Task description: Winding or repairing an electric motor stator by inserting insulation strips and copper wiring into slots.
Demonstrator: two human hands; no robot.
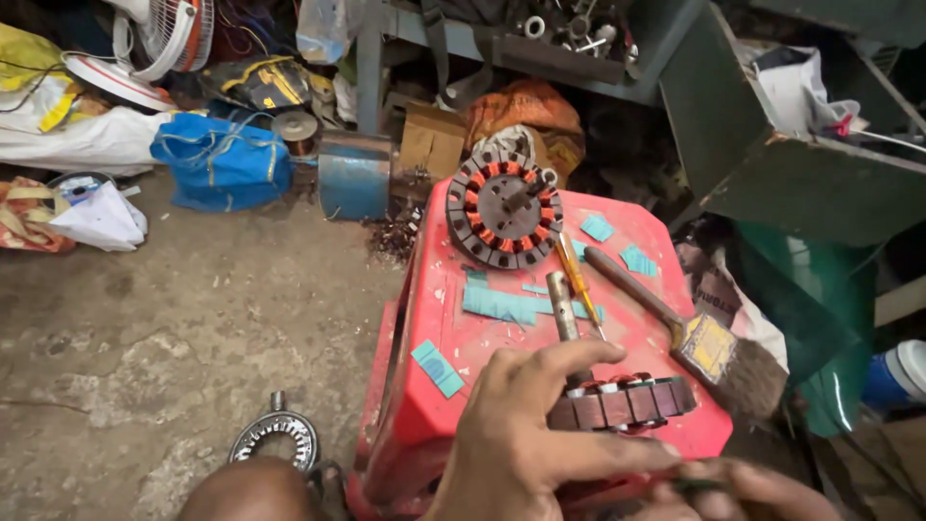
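- At the near edge of the red plastic stool-top counter (540, 347), the left hand (521, 444) lies spread over a round motor stator with dark laminated teeth and copper-red windings (622, 400); the index finger reaches over its top and the thumb runs along its near side, so the hand is partly closed on it.
- The right hand (743, 487) sits at the bottom right, just off the counter's near right corner; only curled fingers show, pinched on something thin and dark, and what it is cannot be told.
- A bare knee (256, 492) shows at the bottom left, with a round ribbed metal motor cover (277, 439) on the concrete floor (174, 328) just beyond it.
- A small teal paper strip (437, 369) lies near the counter's left edge.
- A grey metal-handled tool (562, 309) and a yellow-handled screwdriver (577, 280) lie side by side mid-counter, over longer teal strips (502, 304).
- A worn wooden-handled paintbrush with a brass ferrule (694, 338) lies slantwise along the right edge.
- A second, larger stator with orange windings and a central shaft (503, 207) rests at the far left corner.
- Beyond on the floor: a blue metal can (354, 178), a blue bag (222, 159) and a white fan (145, 48).
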